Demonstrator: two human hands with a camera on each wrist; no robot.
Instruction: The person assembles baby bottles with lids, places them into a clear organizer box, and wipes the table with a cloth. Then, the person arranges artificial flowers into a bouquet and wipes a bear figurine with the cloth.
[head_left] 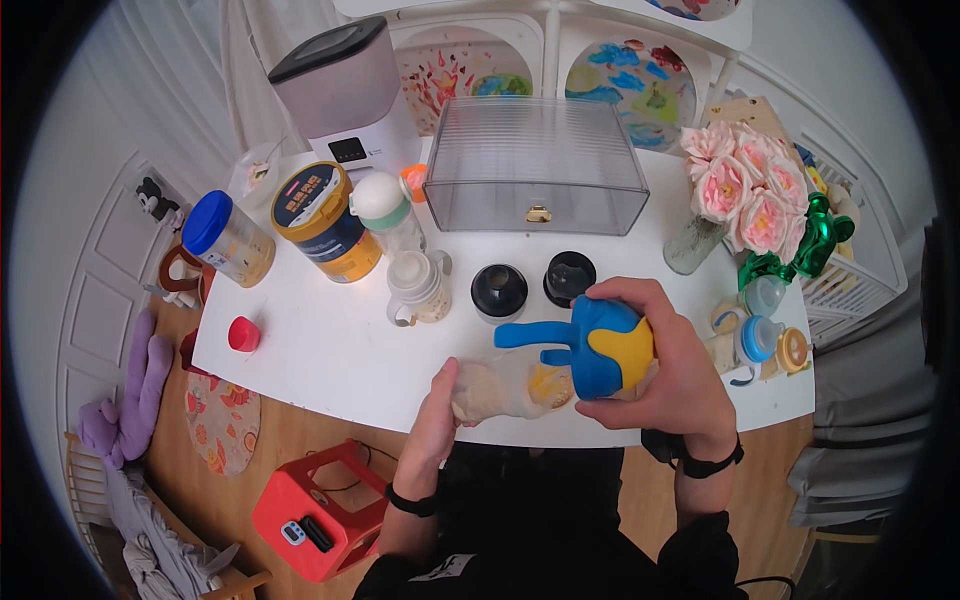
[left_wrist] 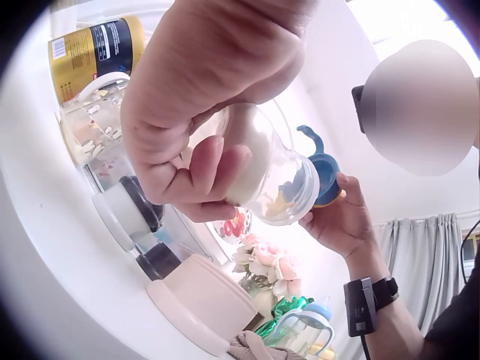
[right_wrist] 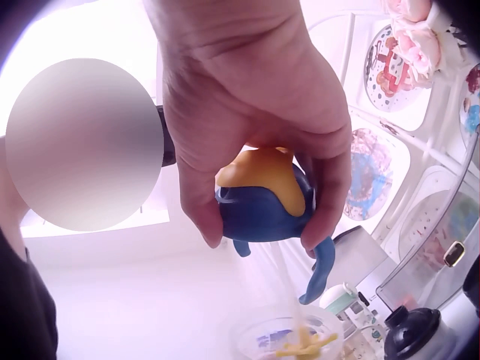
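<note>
Head view: the left hand (head_left: 432, 415) has its fingers mostly hidden behind the clear bottle (head_left: 495, 388), which leans nearly flat with its mouth toward the blue-and-yellow lid (head_left: 600, 350). The right hand (head_left: 680, 375) pinches that lid between thumb and fingers, its blue handles pointing left. The lid overlaps the bottle's mouth from here (whether they touch, I can't tell). Both things are at the front edge of the white table (head_left: 320, 370). A stretch of tabletop runs left from the bottle to the red cup (head_left: 243, 334); behind the lid, the black-topped container (head_left: 499, 291) and black cup (head_left: 570, 278) stand much nearer.

Left wrist view: the left hand is curled round the bottle, its fingers covering much of the body (the contents are hard to make out). The bottle's rim sits in front of the lid and hides part of it.

Right wrist view: thumb and fingers grip the lid from both sides, the palm above it. A pale, blurred strip reaches from below the lid toward the bottle's mouth (washed out by glare). The bottle is cut off by the lower edge, with something yellow showing inside.
</note>
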